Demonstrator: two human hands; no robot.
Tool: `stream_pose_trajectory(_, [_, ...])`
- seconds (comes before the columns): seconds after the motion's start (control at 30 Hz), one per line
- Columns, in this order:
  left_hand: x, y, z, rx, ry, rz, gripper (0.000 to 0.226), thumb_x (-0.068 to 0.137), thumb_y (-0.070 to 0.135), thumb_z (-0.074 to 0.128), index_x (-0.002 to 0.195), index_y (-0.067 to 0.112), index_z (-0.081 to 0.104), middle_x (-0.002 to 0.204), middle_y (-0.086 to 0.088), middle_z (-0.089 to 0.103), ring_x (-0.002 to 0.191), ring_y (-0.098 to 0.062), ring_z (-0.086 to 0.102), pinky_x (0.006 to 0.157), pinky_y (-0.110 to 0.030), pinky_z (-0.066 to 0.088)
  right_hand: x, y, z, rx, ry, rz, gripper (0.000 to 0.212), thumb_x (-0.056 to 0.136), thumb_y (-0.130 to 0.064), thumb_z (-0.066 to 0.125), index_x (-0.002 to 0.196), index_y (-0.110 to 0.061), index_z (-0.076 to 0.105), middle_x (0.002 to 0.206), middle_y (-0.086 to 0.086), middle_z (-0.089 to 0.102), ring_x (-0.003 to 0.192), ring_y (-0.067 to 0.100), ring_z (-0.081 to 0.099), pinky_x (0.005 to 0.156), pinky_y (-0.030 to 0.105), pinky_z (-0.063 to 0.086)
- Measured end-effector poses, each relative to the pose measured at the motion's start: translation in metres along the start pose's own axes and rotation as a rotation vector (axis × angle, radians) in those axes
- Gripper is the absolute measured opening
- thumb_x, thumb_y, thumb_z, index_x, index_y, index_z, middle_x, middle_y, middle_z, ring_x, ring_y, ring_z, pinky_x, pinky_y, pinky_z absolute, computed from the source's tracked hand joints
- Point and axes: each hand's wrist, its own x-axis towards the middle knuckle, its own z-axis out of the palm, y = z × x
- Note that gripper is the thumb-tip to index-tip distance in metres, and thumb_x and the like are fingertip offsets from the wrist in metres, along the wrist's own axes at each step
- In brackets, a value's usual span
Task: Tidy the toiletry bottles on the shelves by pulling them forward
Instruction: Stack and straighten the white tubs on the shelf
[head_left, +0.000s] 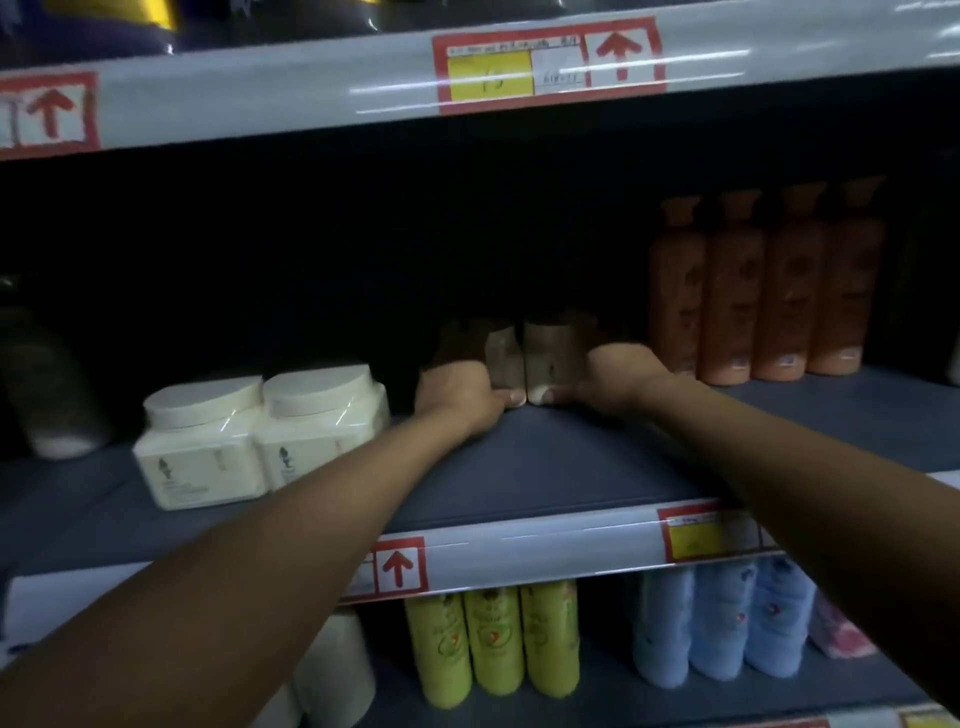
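Left container (503, 356): small pale container, set deep on the middle shelf, upright, blurred; label unreadable. Touches or nearly touches its twin on the right.
Right container (553, 353): same kind, upright, just beside the first, equally far back in the dark part of the shelf.
Left hand (457, 392): wraps the left container from its outer side; thumb lies across the front near the base, fingers curl round behind it, out of sight. Grip closed on the container.
Right hand (618, 376): mirrors it on the right container; thumb at the front low edge, fingers curled round the far side. Grip closed on the container.
Thumbs: tips almost meet at the base of the pair.
Forearms: both bare, reaching in from the lower corners over the shelf's front edge.
Middle shelf (519, 478): grey-blue deck; front rail (545, 551) carries red-framed tags with an up arrow and a yellow price patch.
Cream jars (260, 441): two square jars with round flat lids, side by side, left of the hands, nearer the front edge than the held pair.
Orange bottles (769, 286): four tall ones in a row, upright, right of the hands, just beyond the right wrist.
Far-left object (52, 384): dim pale container, too blurred to identify.
Upper rail (260, 98): grey, same red arrow tags.
Lower shelf: three yellow-green bottles (493, 644) under the rail, three light-blue bottles (727, 623) to their right, a pink pack (841, 634) at the far right, white containers (332, 670) at the left.
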Motion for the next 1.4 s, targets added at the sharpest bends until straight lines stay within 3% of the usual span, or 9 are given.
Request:
stream_pose_trajectory(0.13, [-0.013,0.008,-0.006,0.041,0.008,-0.004,0.088,0.081,0.056,0.084,0.154,0.029,0.042,0.155,-0.008,0.046,0.133,-0.036,0.056,0.100,-0.037,0.049,-0.014,0.000,-0.007,0.041,0.071,-0.023,0.091,0.081,-0.060,0.081,0.150,-0.012,0.047,0.146,0.019,0.056,0.131,0.036,0.056,0.093,0.032,0.044])
stream_pose_trajectory(0.27, [-0.033,0.012,-0.020,0.070,0.001,-0.003,0.071,0.079,0.057,0.085,0.134,0.022,0.059,0.138,-0.010,0.058,0.125,-0.036,0.060,0.096,-0.038,0.049,-0.034,0.002,-0.014,0.026,0.091,-0.030,0.074,0.075,-0.062,0.085,0.126,-0.015,0.057,0.134,0.016,0.063,0.122,0.036,0.060,0.089,0.035,0.044])
stream_pose_trajectory(0.5, [-0.077,0.017,-0.034,-0.029,0.057,0.144,0.083,0.077,0.050,0.088,0.144,0.039,0.041,0.144,0.005,0.039,0.128,-0.026,0.058,0.092,-0.036,0.048,-0.082,0.007,-0.017,0.062,0.149,-0.128,0.091,0.067,-0.064,0.086,0.138,-0.049,0.031,0.126,0.015,0.061,0.111,0.039,0.062,0.096,0.048,0.052])
stream_pose_trajectory(0.77, [-0.109,0.011,-0.050,-0.031,0.047,0.207,0.096,0.069,0.062,0.088,0.147,0.049,0.032,0.146,0.013,0.030,0.131,-0.025,0.056,0.102,-0.042,0.052,-0.127,0.007,-0.019,0.017,0.172,-0.133,0.101,0.070,-0.068,0.082,0.148,-0.054,0.020,0.127,0.015,0.055,0.112,0.039,0.060,0.094,0.044,0.050])
stream_pose_trajectory(0.87, [-0.115,0.012,-0.054,-0.031,0.020,0.203,0.097,0.073,0.061,0.086,0.150,0.049,0.028,0.153,0.013,0.024,0.131,-0.028,0.055,0.104,-0.043,0.051,-0.134,0.006,-0.018,0.019,0.193,-0.142,0.102,0.069,-0.066,0.084,0.148,-0.054,0.020,0.157,0.020,0.027,0.124,0.047,0.056,0.101,0.048,0.052])
stream_pose_trajectory(0.97, [-0.116,0.012,-0.054,-0.017,-0.018,0.188,0.101,0.079,0.051,0.087,0.156,0.048,0.021,0.164,0.014,0.011,0.149,-0.035,0.034,0.117,-0.048,0.041,-0.134,0.008,-0.017,0.026,0.230,-0.237,0.107,0.073,-0.057,0.087,0.157,-0.047,0.022,0.171,0.001,-0.015,0.139,0.041,0.048,0.106,0.048,0.050])
stream_pose_trajectory(1.07, [-0.113,0.010,-0.056,-0.024,-0.059,0.180,0.110,0.079,0.042,0.089,0.158,0.055,0.014,0.170,0.018,0.000,0.160,-0.038,0.010,0.125,-0.056,0.029,-0.128,0.012,-0.016,0.046,0.213,-0.303,0.113,0.076,-0.050,0.087,0.161,-0.047,0.011,0.172,-0.007,-0.008,0.148,0.032,0.039,0.109,0.048,0.046])
stream_pose_trajectory(1.2, [-0.110,0.008,-0.056,-0.072,-0.033,0.252,0.104,0.076,0.038,0.092,0.157,0.048,0.029,0.164,0.016,0.022,0.148,-0.018,0.037,0.120,-0.042,0.036,-0.122,0.017,-0.011,0.062,0.275,-0.365,0.103,0.076,-0.046,0.088,0.158,-0.044,0.026,0.167,-0.007,0.014,0.143,0.028,0.045,0.105,0.043,0.046])
stream_pose_trajectory(1.4, [-0.111,0.006,-0.056,-0.146,0.035,0.225,0.104,0.069,0.034,0.096,0.155,0.048,0.040,0.163,0.017,0.033,0.147,-0.015,0.039,0.122,-0.043,0.036,-0.116,0.024,-0.007,0.146,0.361,-0.423,0.102,0.071,-0.038,0.094,0.157,-0.035,0.040,0.161,-0.005,0.033,0.144,0.020,0.041,0.111,0.028,0.035])
